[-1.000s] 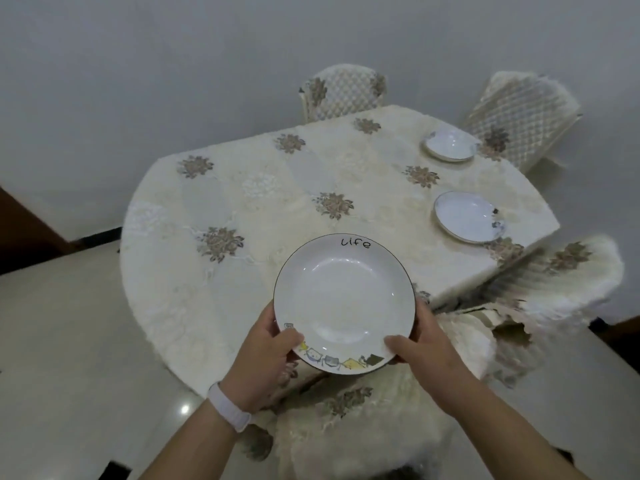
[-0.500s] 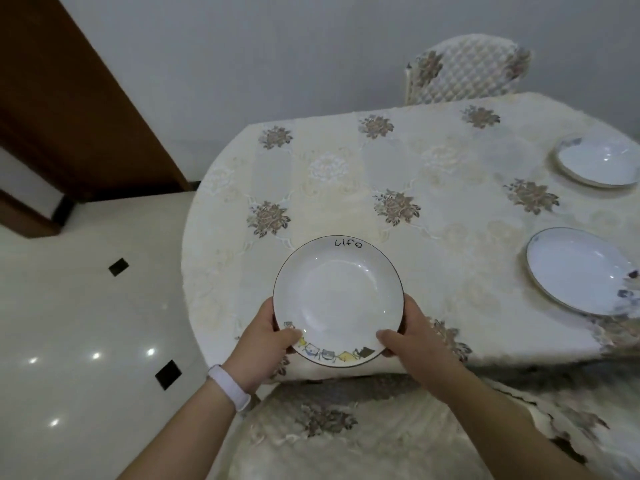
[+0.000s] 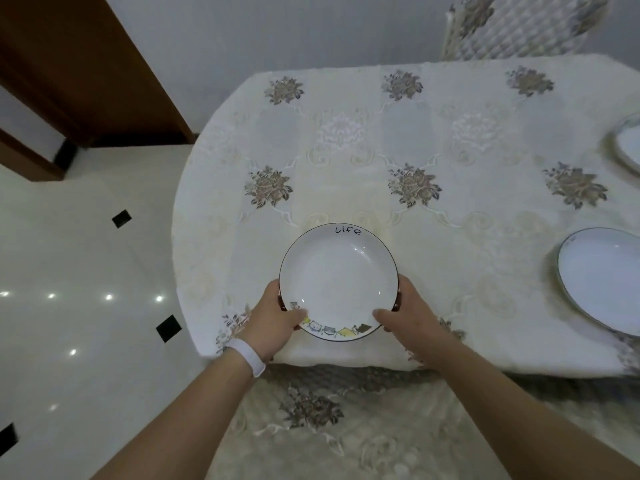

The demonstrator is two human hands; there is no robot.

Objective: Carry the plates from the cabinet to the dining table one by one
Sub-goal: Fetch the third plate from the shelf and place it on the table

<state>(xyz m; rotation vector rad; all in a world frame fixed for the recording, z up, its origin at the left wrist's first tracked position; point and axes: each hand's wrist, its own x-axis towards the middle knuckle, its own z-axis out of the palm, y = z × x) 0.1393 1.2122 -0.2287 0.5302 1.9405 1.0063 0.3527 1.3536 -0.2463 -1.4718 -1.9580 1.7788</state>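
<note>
- Both forearms reach forward from the bottom edge; the left hand (image 3: 273,315) grips the white plate (image 3: 338,281) at its 8 o'clock rim, and the right hand (image 3: 408,311) grips it at 4 o'clock.
- On each hand the thumb lies over the rim's upper face while the fingers curl beneath, closed on the plate; a white wristband (image 3: 246,356) sits on the left wrist.
- The plate, marked "life" at 12 o'clock with small coloured drawings at 6 o'clock, is over the near edge of the tabletop (image 3: 450,202); whether it touches the cloth cannot be told.
- The fingers under the plate are hidden.
- A second plate (image 3: 602,278) at 3 o'clock and a third plate (image 3: 628,143) at 2 o'clock are cut off by the right edge.
- A cream floral tablecloth covers the tabletop; a quilted chair (image 3: 519,26) stands at 1 o'clock, a covered seat (image 3: 346,427) lies at 6 o'clock, glossy floor (image 3: 69,271) at 9 o'clock, and a brown door (image 3: 86,64) at 10 o'clock.
</note>
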